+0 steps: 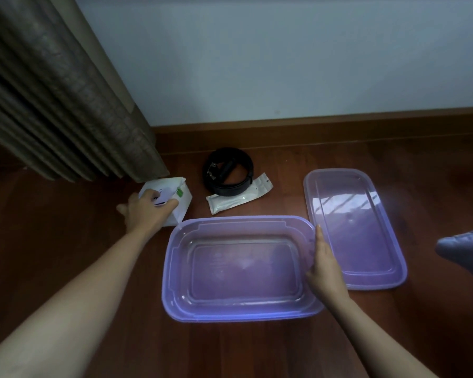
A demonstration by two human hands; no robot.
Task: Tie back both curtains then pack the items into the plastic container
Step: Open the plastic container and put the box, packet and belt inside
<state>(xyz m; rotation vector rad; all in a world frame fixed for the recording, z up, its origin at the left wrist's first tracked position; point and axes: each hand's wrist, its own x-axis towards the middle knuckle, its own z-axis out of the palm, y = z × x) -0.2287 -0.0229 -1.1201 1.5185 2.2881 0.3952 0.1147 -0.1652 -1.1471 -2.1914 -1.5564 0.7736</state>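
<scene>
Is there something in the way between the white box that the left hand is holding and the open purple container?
Nothing visible blocks it. The white box, gripped by the left hand, sits just beyond the container's far-left corner. The container is open, with the lid lying to its right. The right hand only rests on the right rim.
</scene>
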